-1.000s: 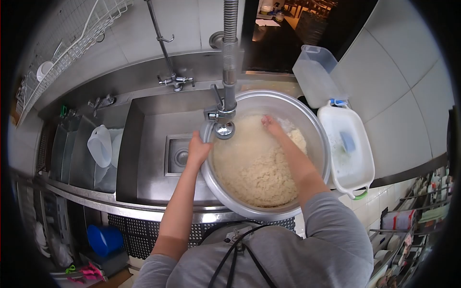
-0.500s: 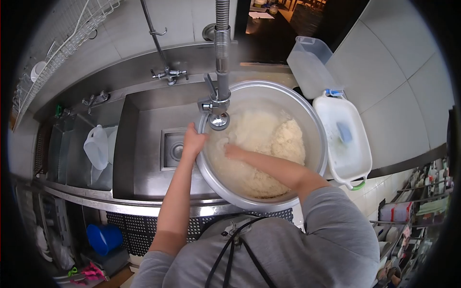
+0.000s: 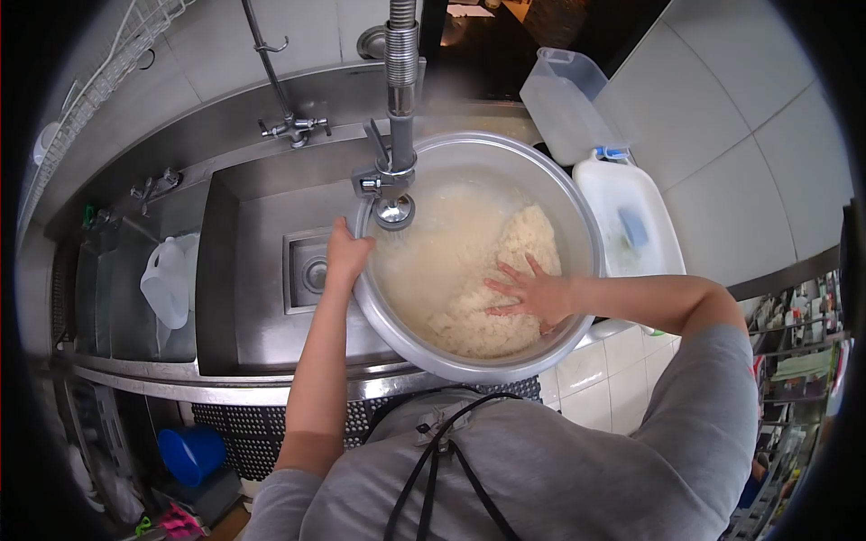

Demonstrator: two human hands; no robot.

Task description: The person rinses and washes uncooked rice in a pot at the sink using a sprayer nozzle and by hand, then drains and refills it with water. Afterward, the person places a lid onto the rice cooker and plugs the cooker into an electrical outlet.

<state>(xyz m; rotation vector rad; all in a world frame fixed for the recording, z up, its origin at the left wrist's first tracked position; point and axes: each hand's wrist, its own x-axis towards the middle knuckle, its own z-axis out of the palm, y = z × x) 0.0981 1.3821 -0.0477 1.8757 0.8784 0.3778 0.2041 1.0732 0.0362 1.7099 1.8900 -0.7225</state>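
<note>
A large round metal basin [image 3: 586, 225] stands at the sink's right side, holding cloudy liquid and a heap of pale, wet grains [image 3: 478, 317] that look like rice. My left hand [image 3: 348, 255] grips the basin's left rim, thumb on one side and fingers on the other. On the heap at the right, inside the basin, my right hand [image 3: 530, 294] lies with its fingers spread. The spray head [image 3: 394, 212] of a tap hangs over the basin's upper left, close above the liquid.
A sink [image 3: 253, 329] with a square drain is left of the basin. Farther left, a white jug [image 3: 167, 284] lies in another sink. At right are a white tub [image 3: 654, 243] and a clear container [image 3: 568, 108]. A blue bucket [image 3: 192, 453] is below.
My right hand has moved from the basin's upper part to its left side, then right onto the heap, fingers now spread. My left hand stays on the rim. The view has shifted.
</note>
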